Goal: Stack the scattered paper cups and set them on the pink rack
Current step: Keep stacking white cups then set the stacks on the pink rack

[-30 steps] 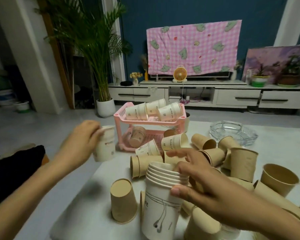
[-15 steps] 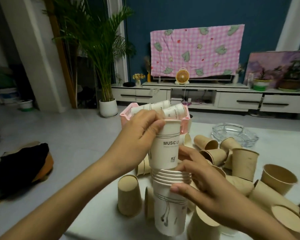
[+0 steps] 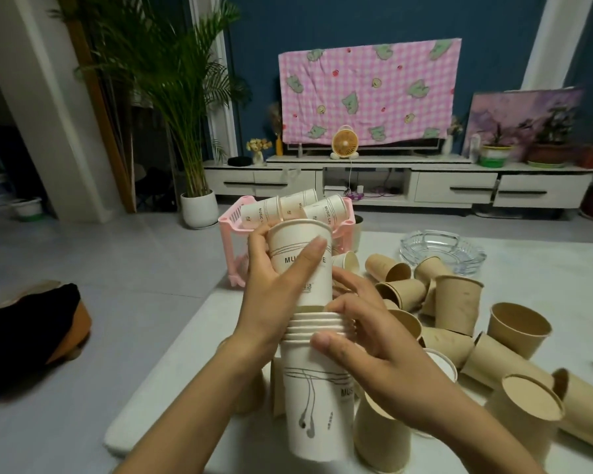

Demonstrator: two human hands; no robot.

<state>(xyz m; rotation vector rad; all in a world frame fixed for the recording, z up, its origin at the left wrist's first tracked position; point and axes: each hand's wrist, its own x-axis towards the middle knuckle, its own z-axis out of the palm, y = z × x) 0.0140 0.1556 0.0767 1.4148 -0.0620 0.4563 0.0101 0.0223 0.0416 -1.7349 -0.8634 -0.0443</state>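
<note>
Change: white cup (image 3: 295, 248), held out left a second ago, now half-seated in near-centre stack (image 3: 314, 398) | left hand (image 3: 274, 302) grips cup, right hand (image 3: 384, 364) clasps stack rims | pink rack (image 3: 231, 217) behind; brown cups (image 3: 457, 304) at right remain loose.

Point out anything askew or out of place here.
The top white cup stands high, not yet seated in the white stack. Brown cups lie tipped and scattered across the table.
</note>
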